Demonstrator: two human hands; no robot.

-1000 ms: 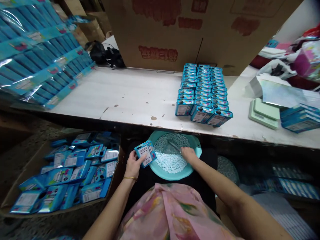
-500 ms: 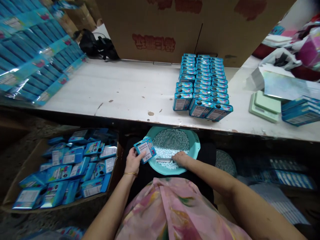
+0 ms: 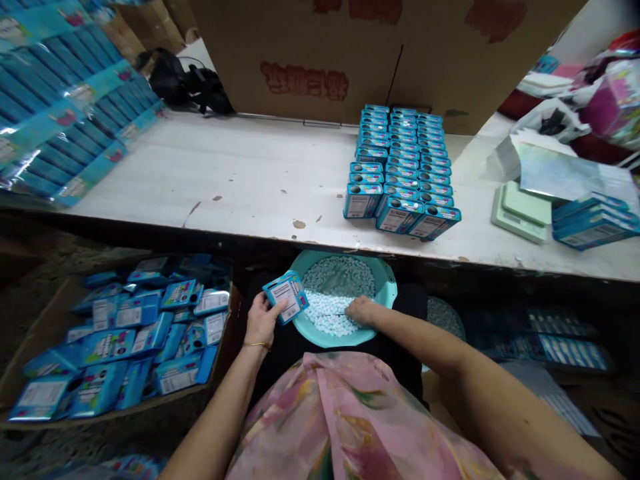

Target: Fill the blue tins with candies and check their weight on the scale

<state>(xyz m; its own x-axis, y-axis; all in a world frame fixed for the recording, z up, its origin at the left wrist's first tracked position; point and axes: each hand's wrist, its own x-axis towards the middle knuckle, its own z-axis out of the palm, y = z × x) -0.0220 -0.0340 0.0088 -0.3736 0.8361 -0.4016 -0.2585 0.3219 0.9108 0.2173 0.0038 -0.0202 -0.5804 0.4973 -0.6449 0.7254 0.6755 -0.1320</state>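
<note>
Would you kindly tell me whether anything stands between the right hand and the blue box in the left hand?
Nothing visible stands up in the way from the right hand to the blue box in the left hand; pale pellets in the basin spread between them.

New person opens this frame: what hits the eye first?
Probably the turquoise basin of pale pellets at centre, with the right hand at the pellets and the left hand holding a blue box by the basin's left edge. Next, the box rows on the white table beyond, and the box-filled carton lower left.
</note>
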